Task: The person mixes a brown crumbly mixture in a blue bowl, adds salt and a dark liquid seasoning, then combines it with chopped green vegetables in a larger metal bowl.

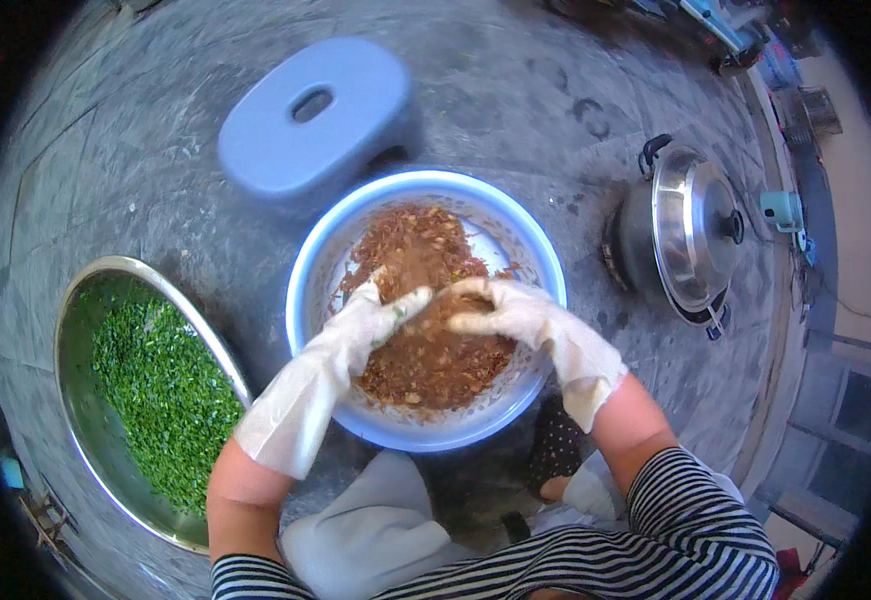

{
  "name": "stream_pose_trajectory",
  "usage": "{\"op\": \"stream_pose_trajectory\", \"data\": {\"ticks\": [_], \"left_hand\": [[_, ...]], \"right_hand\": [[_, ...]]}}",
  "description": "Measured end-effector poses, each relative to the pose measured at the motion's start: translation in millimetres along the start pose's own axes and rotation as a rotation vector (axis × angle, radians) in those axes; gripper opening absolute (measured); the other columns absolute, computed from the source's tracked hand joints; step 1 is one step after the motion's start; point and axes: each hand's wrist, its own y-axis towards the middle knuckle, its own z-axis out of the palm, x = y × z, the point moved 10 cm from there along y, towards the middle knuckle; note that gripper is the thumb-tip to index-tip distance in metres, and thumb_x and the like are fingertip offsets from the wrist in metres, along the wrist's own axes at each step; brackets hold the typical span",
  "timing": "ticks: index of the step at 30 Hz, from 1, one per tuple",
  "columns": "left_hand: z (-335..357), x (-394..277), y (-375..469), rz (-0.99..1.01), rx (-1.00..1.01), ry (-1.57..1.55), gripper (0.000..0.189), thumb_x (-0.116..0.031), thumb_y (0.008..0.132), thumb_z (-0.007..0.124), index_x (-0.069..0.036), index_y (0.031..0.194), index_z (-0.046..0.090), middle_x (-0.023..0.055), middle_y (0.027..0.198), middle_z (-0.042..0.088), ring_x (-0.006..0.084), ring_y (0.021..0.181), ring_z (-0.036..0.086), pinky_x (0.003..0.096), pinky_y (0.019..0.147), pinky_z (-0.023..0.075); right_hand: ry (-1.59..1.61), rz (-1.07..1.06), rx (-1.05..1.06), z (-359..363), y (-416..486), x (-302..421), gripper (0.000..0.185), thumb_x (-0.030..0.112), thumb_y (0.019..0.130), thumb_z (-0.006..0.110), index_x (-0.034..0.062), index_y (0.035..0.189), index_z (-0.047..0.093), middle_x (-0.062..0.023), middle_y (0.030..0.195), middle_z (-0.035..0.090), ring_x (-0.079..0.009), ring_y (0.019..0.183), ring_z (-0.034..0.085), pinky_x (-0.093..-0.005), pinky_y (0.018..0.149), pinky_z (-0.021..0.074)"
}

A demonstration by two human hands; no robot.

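A round basin with a blue rim stands on the floor before me, holding a heap of reddish-brown shredded food mixture. Both hands wear long white rubber gloves. My left hand reaches into the left side of the heap, thumb pointing right, bits of green on the glove; part of its fingers is sunk in the mixture. My right hand rests at the right side of the heap with fingers curled and spread around some of it. Whether either hand grips a portion cannot be told.
At the left, a large metal bowl holds chopped green leaves. Beyond the basin stands a blue plastic stool. A lidded metal pot is at the right, and a light green mug lies past it near the wall.
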Motion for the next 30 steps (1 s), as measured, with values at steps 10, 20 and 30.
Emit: {"op": "stream_pose_trajectory", "data": {"ticks": [10,20,30], "left_hand": [[-63.0,89.2,-15.9,-0.084,-0.475,-0.136,0.076,-0.027,0.096,0.070,-0.015,0.159,0.028,0.0132,0.156,0.043,0.0275,0.142,0.041,0.0389,0.118,0.0336],[-50.0,75.2,-11.9,0.008,-0.324,-0.506,0.082,-0.033,0.097,0.070,-0.010,0.160,0.023,0.0141,0.159,0.037,0.0293,0.144,0.039,0.0423,0.117,0.0347],[-34.7,89.9,4.7,-0.132,-0.257,-0.476,0.102,-0.042,0.094,0.071,-0.012,0.164,0.003,0.0171,0.167,0.021,0.0287,0.152,0.026,0.0426,0.123,0.0234]], "right_hand": [[0.075,0.021,-0.154,-5.3,112.5,15.4,0.072,0.051,0.092,0.066,-0.0012,0.141,0.055,-0.0212,0.135,0.063,-0.0290,0.128,0.059,-0.0385,0.111,0.0418],[-0.263,-0.208,0.198,72.1,11.8,54.5,0.070,0.048,0.088,0.067,0.0152,0.148,0.051,-0.0250,0.138,0.058,-0.0393,0.129,0.055,-0.0447,0.111,0.0417],[0.979,0.441,-0.379,63.1,-37.7,-94.2,0.072,0.037,0.100,0.062,0.0047,0.157,0.032,-0.0174,0.156,0.043,-0.0298,0.143,0.042,-0.0417,0.114,0.0380]]}}
